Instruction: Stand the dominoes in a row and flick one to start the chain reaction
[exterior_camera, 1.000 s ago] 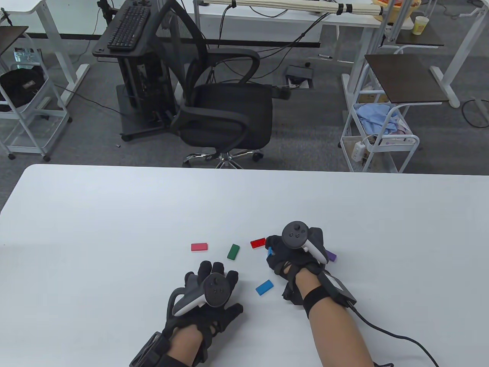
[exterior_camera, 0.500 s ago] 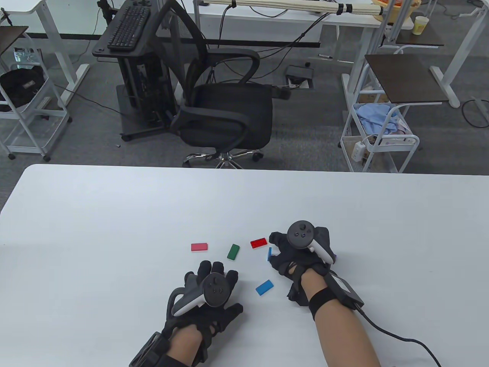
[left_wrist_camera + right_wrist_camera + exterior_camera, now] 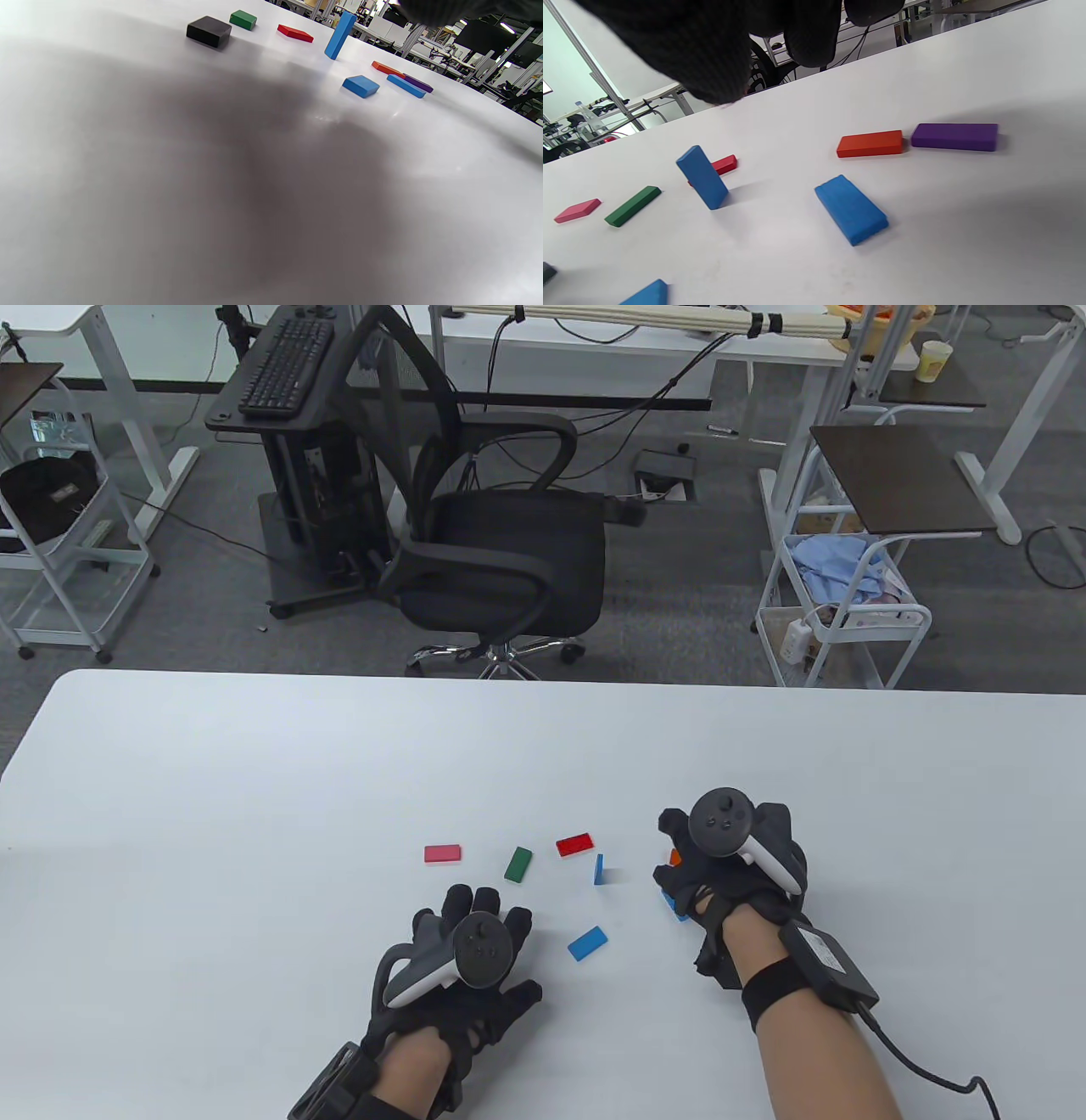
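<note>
One blue domino (image 3: pixel 599 869) stands upright on the white table (image 3: pixel 254 780), free of both hands; the right wrist view shows it too (image 3: pixel 703 177). Flat around it lie a pink (image 3: pixel 443 853), a green (image 3: pixel 518 864), a red (image 3: pixel 574 844) and a blue domino (image 3: pixel 587 942). My right hand (image 3: pixel 713 874) hovers to the right of the standing one, fingers (image 3: pixel 704 51) loosely curled and holding nothing. Beneath it lie an orange (image 3: pixel 869 143), a purple (image 3: pixel 954 137) and another blue domino (image 3: pixel 851 209). My left hand (image 3: pixel 462 950) rests flat, near the green one.
A black office chair (image 3: pixel 501 560) and white carts stand beyond the table's far edge. A cable (image 3: pixel 925 1069) trails from my right wrist. In the left wrist view a small black block shape (image 3: pixel 209 31) sits near the green domino; I cannot tell what it is.
My right hand let go of the blue domino, left it standing, and moved right over the orange and purple ones. The left hand stayed put.
</note>
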`<action>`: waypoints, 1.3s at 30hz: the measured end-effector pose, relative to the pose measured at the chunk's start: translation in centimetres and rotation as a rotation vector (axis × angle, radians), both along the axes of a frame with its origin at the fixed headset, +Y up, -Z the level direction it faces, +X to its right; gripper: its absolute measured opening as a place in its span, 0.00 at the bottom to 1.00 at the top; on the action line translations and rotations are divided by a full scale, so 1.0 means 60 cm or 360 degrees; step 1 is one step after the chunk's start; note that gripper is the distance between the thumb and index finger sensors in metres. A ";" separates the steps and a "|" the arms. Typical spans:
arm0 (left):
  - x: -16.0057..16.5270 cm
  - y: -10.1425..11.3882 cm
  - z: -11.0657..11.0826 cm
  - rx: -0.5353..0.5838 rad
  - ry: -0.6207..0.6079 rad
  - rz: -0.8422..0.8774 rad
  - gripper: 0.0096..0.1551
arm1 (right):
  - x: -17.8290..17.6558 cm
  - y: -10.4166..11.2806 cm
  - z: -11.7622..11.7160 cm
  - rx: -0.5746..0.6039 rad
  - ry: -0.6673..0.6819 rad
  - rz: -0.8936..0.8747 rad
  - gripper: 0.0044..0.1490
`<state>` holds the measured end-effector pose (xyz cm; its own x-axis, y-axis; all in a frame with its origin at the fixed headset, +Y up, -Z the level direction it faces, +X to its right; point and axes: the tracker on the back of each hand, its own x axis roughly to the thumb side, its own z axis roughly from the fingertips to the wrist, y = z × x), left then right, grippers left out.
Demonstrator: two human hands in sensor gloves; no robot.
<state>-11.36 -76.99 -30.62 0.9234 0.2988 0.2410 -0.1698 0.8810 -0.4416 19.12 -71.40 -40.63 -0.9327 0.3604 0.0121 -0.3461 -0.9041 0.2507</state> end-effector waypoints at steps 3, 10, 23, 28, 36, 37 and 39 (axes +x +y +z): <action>0.001 0.000 0.000 0.0001 -0.0005 -0.0004 0.49 | 0.011 -0.009 0.005 -0.0035 -0.0040 0.0039 0.45; 0.001 0.000 0.001 -0.0011 -0.0009 -0.0005 0.49 | 0.023 -0.040 0.006 -0.0189 -0.0083 0.0107 0.43; 0.001 0.000 0.001 -0.0015 -0.0008 -0.0012 0.49 | -0.018 -0.073 -0.003 -0.0287 -0.0126 0.0412 0.51; 0.001 0.000 0.002 -0.0018 -0.0008 -0.0014 0.49 | -0.045 -0.080 -0.005 -0.0206 -0.0049 0.0699 0.50; 0.001 0.000 0.002 -0.0031 -0.0013 -0.0016 0.49 | -0.051 -0.081 -0.009 -0.0248 -0.0109 0.0694 0.48; 0.001 0.000 0.002 -0.0032 -0.0013 -0.0016 0.49 | -0.052 -0.081 -0.010 -0.0230 -0.0105 0.0703 0.47; 0.001 0.000 0.002 -0.0032 -0.0013 -0.0016 0.49 | -0.053 -0.081 -0.009 -0.0222 -0.0102 0.0699 0.46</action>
